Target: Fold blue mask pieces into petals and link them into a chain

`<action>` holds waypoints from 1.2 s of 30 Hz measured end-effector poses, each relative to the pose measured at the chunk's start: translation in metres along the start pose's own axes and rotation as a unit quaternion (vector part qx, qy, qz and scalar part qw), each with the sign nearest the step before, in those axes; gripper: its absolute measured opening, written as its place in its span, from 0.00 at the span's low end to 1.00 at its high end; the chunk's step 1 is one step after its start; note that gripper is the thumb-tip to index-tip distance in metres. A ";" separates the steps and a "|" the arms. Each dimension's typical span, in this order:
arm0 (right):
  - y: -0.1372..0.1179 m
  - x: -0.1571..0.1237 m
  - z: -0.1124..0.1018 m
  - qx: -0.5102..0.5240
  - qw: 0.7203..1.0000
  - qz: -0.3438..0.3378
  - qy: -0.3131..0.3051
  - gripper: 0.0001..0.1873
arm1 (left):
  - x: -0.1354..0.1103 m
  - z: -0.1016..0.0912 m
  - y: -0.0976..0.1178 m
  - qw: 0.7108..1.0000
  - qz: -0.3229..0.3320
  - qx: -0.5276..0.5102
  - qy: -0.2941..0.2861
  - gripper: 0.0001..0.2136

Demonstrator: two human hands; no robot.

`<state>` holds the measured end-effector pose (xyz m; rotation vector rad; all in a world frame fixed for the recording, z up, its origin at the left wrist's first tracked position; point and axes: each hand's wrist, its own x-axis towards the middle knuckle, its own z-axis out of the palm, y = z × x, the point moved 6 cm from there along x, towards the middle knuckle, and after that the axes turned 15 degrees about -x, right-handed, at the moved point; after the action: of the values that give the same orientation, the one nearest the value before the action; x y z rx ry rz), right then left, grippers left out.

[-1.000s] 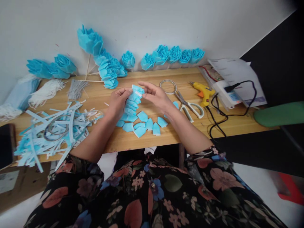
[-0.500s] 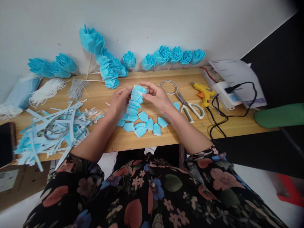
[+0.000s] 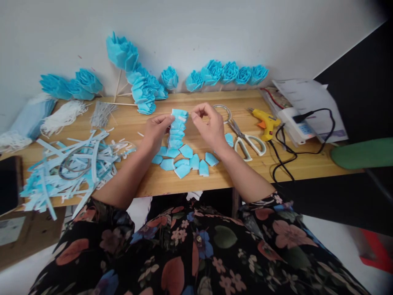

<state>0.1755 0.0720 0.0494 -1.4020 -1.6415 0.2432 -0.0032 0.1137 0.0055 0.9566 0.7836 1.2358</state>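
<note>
My left hand [image 3: 159, 128] is closed, its thumb and fingertips pinching the left edge of a pleated light-blue fabric strip [image 3: 177, 133]. The strip hangs in several stacked folds, and a small white patch shows near its top. Just to the right of the strip, and apart from it, my right hand [image 3: 210, 125] is raised with thumb and forefinger pinched together. Whatever is between those fingertips, if anything, is too small to make out. Below both hands, several pointed blue fabric petals [image 3: 186, 151] lie on the wooden table [image 3: 166, 186].
Scissors [image 3: 249, 143], a tape roll [image 3: 221, 112] and a yellow glue gun [image 3: 265, 122] lie right, beside a white power strip [image 3: 295, 125]. Left are fabric scraps [image 3: 46, 184], white cords [image 3: 63, 116] and a phone [image 3: 10, 184]. Blue fabric flowers [image 3: 229, 72] line the wall.
My right hand has let go of the strip's right side and drawn away to the right. My left hand still holds the strip.
</note>
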 end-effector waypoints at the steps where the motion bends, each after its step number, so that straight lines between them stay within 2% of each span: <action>1: -0.004 -0.001 -0.001 -0.020 1.000 -0.006 0.000 0.06 | 0.000 0.000 0.000 1.000 0.003 0.006 -0.001 0.09; 6: -0.008 -0.004 0.008 -0.060 0.995 -0.021 -0.077 0.09 | -0.002 0.003 -0.001 1.000 -0.005 0.025 -0.018 0.10; 9: -0.006 -0.004 0.011 -0.070 0.993 -0.016 -0.099 0.09 | -0.003 0.007 -0.001 0.999 -0.016 0.014 -0.036 0.10; 15: -0.004 -0.003 0.012 -0.047 0.993 0.002 -0.108 0.12 | -0.003 0.008 0.000 0.999 -0.025 0.009 -0.037 0.07; 28: -0.005 -0.004 0.013 -0.025 0.993 -0.001 -0.112 0.08 | -0.003 0.008 0.002 0.998 -0.008 0.005 -0.066 0.07; 32: -0.005 -0.004 0.012 -0.016 0.993 0.002 -0.119 0.07 | -0.004 0.007 0.000 0.999 -0.026 -0.002 -0.046 0.07; 36: -0.005 -0.004 0.012 -0.020 0.993 0.003 -0.117 0.11 | -0.005 0.008 0.001 0.999 -0.032 -0.002 -0.041 0.07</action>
<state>0.1628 0.0716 0.0439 -1.4533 -1.8418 0.3924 0.0024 0.1079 0.0096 0.9664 0.7423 1.1359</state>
